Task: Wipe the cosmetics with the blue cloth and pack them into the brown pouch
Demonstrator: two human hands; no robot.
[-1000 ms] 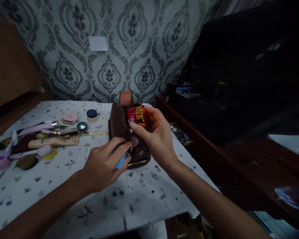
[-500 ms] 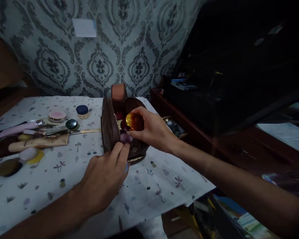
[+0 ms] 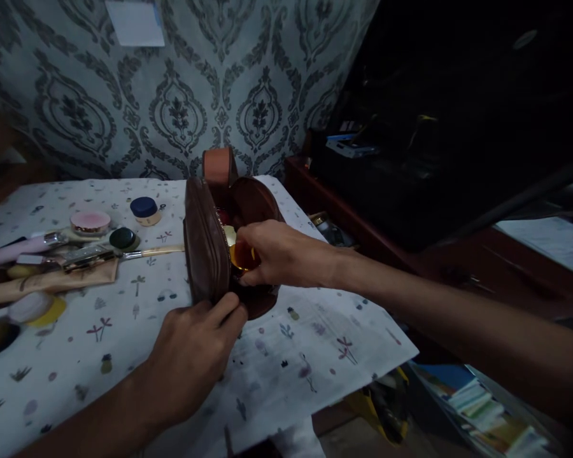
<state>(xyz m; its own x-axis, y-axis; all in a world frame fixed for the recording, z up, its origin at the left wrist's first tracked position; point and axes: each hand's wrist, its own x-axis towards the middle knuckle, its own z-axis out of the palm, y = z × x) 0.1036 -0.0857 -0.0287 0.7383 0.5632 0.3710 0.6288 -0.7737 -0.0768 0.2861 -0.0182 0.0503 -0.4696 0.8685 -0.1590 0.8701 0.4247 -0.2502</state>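
A brown zippered bag (image 3: 202,238) stands open on the patterned cloth, its tan strap (image 3: 218,166) upright at the back. My right hand (image 3: 286,254) reaches into its mouth, fingers closed round a shiny amber, rounded container (image 3: 243,257); the kind of container is unclear. Fingers partly hide it. My left hand (image 3: 200,346) pinches the bag's near edge with bent fingers. Beside the amber piece, a pale gold item (image 3: 230,235) shows inside the bag. Deeper contents are dark and mostly hidden.
Left of the bag lie makeup brushes, a beige tube (image 3: 52,283), a pink compact (image 3: 90,221), a navy-lidded jar (image 3: 144,210) and a yellow-based jar (image 3: 38,309). One brush handle (image 3: 162,250) reaches the bag's side. A large dark case (image 3: 439,127) stands at right.
My right hand has lowered the amber container further into the bag. My left hand stays at the bag's near edge. The view has shifted, so things on the cloth appear further left.
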